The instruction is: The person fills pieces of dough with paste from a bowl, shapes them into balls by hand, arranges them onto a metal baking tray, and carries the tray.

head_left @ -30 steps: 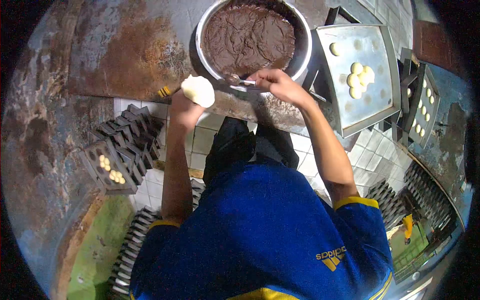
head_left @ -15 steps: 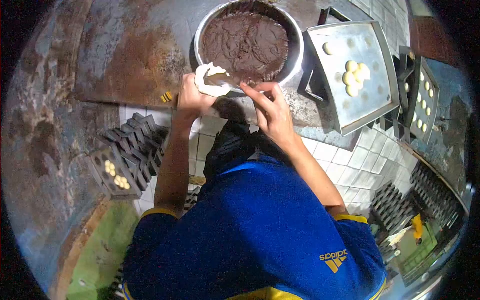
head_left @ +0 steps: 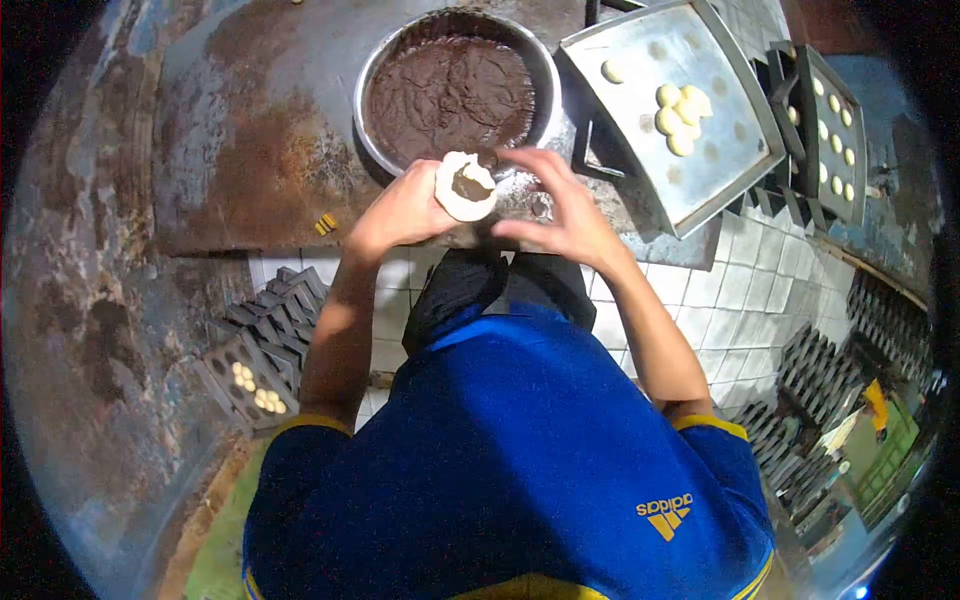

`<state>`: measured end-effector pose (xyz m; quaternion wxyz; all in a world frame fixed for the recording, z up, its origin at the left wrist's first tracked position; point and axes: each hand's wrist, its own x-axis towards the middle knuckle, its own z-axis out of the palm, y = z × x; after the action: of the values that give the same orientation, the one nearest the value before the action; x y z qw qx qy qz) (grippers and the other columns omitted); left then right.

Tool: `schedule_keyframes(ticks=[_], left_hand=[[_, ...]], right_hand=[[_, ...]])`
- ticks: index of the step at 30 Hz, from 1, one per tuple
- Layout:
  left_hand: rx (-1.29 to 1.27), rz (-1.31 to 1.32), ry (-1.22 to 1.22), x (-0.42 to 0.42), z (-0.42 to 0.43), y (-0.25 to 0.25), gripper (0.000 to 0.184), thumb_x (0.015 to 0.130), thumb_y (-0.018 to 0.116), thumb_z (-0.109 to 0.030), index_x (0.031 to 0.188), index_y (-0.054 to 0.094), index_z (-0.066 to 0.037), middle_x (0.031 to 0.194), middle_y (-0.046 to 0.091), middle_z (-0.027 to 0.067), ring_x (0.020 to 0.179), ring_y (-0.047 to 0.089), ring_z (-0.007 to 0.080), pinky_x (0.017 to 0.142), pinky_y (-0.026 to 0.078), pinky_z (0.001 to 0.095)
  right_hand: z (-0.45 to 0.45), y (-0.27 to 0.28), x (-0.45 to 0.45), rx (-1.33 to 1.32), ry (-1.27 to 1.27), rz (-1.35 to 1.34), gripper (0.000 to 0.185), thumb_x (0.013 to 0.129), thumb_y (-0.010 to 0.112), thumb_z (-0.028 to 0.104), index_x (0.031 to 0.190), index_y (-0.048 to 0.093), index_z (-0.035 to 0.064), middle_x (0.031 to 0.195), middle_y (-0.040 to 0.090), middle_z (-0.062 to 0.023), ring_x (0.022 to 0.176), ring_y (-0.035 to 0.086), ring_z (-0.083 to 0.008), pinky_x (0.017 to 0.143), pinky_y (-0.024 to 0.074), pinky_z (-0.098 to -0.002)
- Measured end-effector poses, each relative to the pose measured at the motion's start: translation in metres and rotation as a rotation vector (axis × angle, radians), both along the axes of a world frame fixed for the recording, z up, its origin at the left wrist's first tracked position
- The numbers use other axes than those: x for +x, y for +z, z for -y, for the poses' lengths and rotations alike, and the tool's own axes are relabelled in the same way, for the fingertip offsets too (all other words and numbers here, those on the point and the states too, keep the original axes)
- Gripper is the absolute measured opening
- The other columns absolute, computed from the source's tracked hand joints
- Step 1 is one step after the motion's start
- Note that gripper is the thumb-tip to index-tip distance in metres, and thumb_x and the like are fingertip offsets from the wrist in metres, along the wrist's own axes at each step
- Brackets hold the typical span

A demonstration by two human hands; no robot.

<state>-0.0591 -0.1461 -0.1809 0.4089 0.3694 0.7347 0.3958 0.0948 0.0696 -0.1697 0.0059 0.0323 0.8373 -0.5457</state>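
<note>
At the near left, a tray (head_left: 233,397) has two groups of pale dough balls (head_left: 243,376). The left hand (head_left: 402,207) is gripping an opened dough piece (head_left: 467,187), with dark filling inside, just near of the metal bowl (head_left: 545,85). This bowl contains thick brown paste (head_left: 450,90). The right hand (head_left: 568,212) is open, fingers spread. To the right, a metal tray (head_left: 725,150) holds one ball (head_left: 612,71) beside a cluster (head_left: 680,118); at far right, another tray (head_left: 829,117) carries balls too.

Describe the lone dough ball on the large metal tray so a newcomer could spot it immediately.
Find the round bowl of dark filling, then the large metal tray to its right. Near the tray's bowl-side edge sits the pale ball, alone, while the tray's other balls are bunched together.
</note>
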Motion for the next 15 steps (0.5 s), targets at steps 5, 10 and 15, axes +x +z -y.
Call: schedule_keyframes(ticks=[5, 10, 15], left_hand=[[0.008, 0.090, -0.119, 0.001, -0.016, 0.011, 0.048, 0.082, 0.088, -0.020, 0.123, 0.071, -0.002, 0.113, 0.075, 0.0078, 0.104, 0.070, 0.0158, 0.093, 0.056, 0.0345], [0.139, 0.315, -0.043, 0.001, -0.007, 0.035, 0.053, 0.084, 0.087, -0.017, 0.129, 0.064, -0.001, 0.108, 0.071, 0.0041, 0.100, 0.066, 0.0123, 0.091, 0.054, 0.0326], [0.282, 0.632, 0.323, 0.019, -0.004, 0.035, 0.041, 0.097, 0.078, -0.024, 0.130, 0.063, -0.005, 0.097, 0.064, -0.0024, 0.095, 0.063, 0.0079, 0.082, 0.052, 0.0245]], right_hand=[[0.009, 0.053, -0.031, 0.044, 0.174, -0.124, 0.079, 0.075, 0.094, 0.040, 0.142, 0.063, 0.0115, 0.133, 0.062, -0.0125, 0.123, 0.064, -0.0319, 0.105, 0.0521, -0.0444], [0.014, 0.048, -0.030, -0.115, -0.054, -0.098, 0.034, 0.086, 0.086, 0.021, 0.116, 0.078, 0.0059, 0.105, 0.070, -0.0116, 0.094, 0.072, -0.0257, 0.084, 0.0582, -0.0371], [0.021, 0.056, -0.029, -0.115, -0.172, -0.181, 0.026, 0.092, 0.079, 0.014, 0.117, 0.081, 0.0078, 0.104, 0.072, -0.0120, 0.090, 0.073, -0.0234, 0.083, 0.0586, -0.0361]])
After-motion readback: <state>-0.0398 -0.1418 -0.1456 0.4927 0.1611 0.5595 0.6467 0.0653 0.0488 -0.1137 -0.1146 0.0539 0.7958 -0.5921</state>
